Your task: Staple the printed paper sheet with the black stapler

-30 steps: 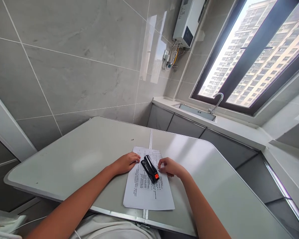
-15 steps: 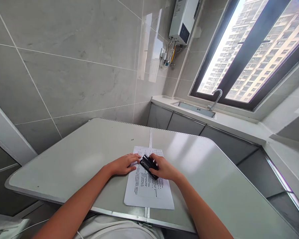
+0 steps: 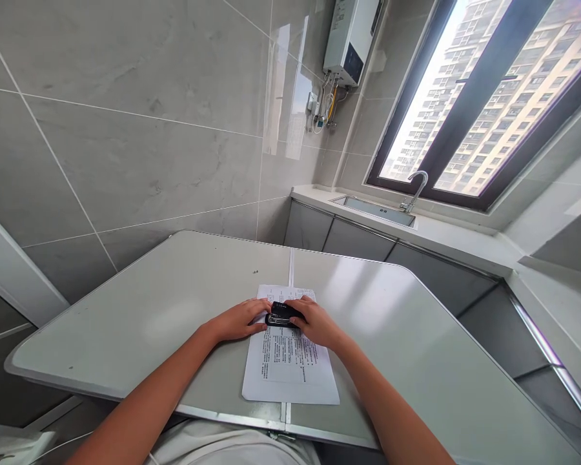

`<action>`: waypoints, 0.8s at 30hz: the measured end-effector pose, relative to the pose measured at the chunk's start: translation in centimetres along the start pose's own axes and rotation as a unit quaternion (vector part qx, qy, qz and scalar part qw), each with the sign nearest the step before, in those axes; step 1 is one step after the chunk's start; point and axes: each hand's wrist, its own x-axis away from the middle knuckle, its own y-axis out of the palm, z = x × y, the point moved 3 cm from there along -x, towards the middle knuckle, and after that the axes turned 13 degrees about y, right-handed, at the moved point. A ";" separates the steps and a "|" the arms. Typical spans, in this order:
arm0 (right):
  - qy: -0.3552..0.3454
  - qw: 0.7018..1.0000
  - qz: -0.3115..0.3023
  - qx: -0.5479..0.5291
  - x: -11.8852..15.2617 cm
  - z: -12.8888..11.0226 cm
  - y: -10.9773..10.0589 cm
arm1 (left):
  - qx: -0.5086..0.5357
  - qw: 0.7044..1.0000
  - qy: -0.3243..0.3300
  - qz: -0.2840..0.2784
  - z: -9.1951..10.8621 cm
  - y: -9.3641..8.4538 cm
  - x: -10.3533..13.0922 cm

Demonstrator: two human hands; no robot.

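A black stapler (image 3: 281, 316) lies crosswise over the upper part of a printed sheet of paper (image 3: 290, 381), its side facing me. My right hand (image 3: 314, 321) is closed round the stapler's right end. My left hand (image 3: 244, 320) rests at the sheet's left edge, fingers stretched and thumb apart. Its fingertips are right by the stapler's left end; whether they touch it I cannot tell. Whether more sheets lie beneath the top one is not visible.
The paper lies on a pale folding table (image 3: 198, 271) with a metal seam down its middle. Beyond stands a counter with a sink (image 3: 377, 212) and a faucet (image 3: 419, 187). A tiled wall (image 3: 150, 161) rises behind the table's left side.
My right hand has turned the stapler from a slant to nearly level, with its left end now close to my left fingers. My left hand stays about where it was.
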 end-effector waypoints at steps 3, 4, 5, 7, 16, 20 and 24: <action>-0.002 1.000 0.008 -0.013 -0.1 0.3 0.0 | 0.002 1.000 -0.003 -0.001 0.0 0.0 0.0; -0.003 1.000 0.009 -0.015 -0.1 0.4 0.1 | 0.002 1.000 -0.003 -0.001 -0.1 0.0 0.0; -0.003 1.000 0.008 -0.015 -0.1 0.4 0.1 | 0.003 1.000 -0.003 0.000 -0.1 0.0 0.0; -0.002 1.000 0.005 -0.013 -0.1 0.5 0.2 | 0.001 1.000 -0.003 0.002 -0.2 0.1 0.1; 0.005 1.000 -0.006 -0.016 0.1 0.3 0.2 | -0.018 1.000 0.003 0.006 -0.1 0.0 0.1; 0.017 0.998 -0.017 -0.052 -0.1 1.2 -0.5 | -0.007 1.000 -0.003 0.008 -0.2 0.1 0.1; 0.077 0.988 -0.057 -0.125 -0.3 2.6 -1.5 | -0.014 1.000 -0.004 0.021 -0.2 0.1 -0.1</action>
